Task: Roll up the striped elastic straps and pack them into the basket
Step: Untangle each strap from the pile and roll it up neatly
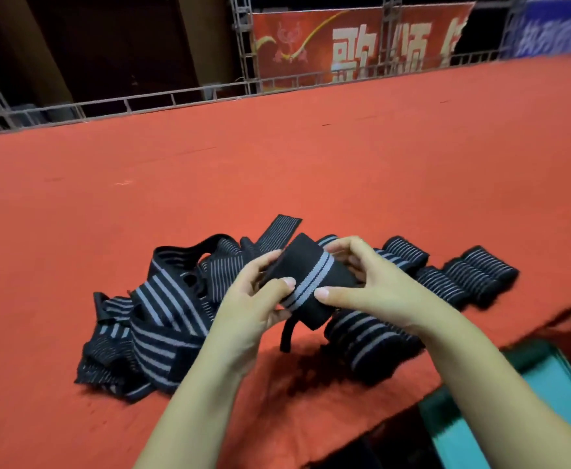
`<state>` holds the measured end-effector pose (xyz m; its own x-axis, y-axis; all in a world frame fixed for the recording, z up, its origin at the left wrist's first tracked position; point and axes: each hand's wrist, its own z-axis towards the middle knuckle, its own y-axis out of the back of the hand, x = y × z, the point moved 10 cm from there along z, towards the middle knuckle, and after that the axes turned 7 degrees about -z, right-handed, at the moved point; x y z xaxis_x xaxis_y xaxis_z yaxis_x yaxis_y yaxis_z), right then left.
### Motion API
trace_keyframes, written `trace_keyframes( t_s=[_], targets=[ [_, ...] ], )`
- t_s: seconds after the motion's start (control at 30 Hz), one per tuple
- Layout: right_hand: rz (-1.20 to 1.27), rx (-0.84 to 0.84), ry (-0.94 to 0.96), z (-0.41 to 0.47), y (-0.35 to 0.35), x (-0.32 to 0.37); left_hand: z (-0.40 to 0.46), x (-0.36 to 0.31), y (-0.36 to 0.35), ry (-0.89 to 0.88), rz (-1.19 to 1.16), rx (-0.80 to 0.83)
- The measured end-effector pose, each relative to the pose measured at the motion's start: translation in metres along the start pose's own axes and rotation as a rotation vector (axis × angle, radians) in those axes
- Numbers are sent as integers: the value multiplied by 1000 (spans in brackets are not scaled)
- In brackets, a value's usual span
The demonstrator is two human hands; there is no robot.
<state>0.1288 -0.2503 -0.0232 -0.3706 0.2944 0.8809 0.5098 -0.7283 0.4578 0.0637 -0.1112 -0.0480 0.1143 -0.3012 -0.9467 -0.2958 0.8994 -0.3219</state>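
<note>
Over a long table under red felt cloth (311, 157), the left hand (253, 299) and right hand (375, 286) both grip one black strap with two grey stripes (311, 275), lifted above the heap of loose striped straps (155, 319). Rolled straps (467, 275) lie to the right. Behind stand a metal truss rail (175, 99) and a red banner (355, 45); a teal bin (528, 401) sits near the table's edge.

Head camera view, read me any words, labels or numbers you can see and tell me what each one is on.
"歌颂": large pale characters on the red banner hung on the metal truss behind the red table; a third character is cut off.
Blue banner at top right: pale characters, too blurred to read.
Black grey-striped elastic straps: no text visible.
</note>
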Motion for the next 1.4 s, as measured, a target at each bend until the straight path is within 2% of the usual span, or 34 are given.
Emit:
trace_keyframes(
  t_s=[0.1,0.2,0.33,0.43,0.6,0.73,0.9,1.03,1.2,1.33,1.4],
  targets=[
    [60,15,17,6,17,-9,19,13,-25,59,32,53],
    [198,-30,-42,22,38,-32,37,26,-35,114,-32,26],
    [323,-233,-159,63,94,-69,56,27,-41,92,-20,-43],
    [386,-339,-204,97,136,-91,60,29,-57,75,25,10],
    [360,-301,-339,144,153,-132,70,44,-70,114,81,48],
    [178,-177,-482,158,135,-170,84,47,-67,115,83,21],
    [96,-164,-477,176,122,-181,93,56,-64,135,77,6],
    [-322,-33,-521,178,106,-189,94,64,-59,158,83,-11],
    [-696,105,-497,186,98,-177,97,64,-52,154,76,-27],
    [-933,116,-498,183,102,-171,94,61,-49,151,67,-30],
    [-1005,53,-486,179,106,-165,90,58,-47,147,62,-35]
  ],
)
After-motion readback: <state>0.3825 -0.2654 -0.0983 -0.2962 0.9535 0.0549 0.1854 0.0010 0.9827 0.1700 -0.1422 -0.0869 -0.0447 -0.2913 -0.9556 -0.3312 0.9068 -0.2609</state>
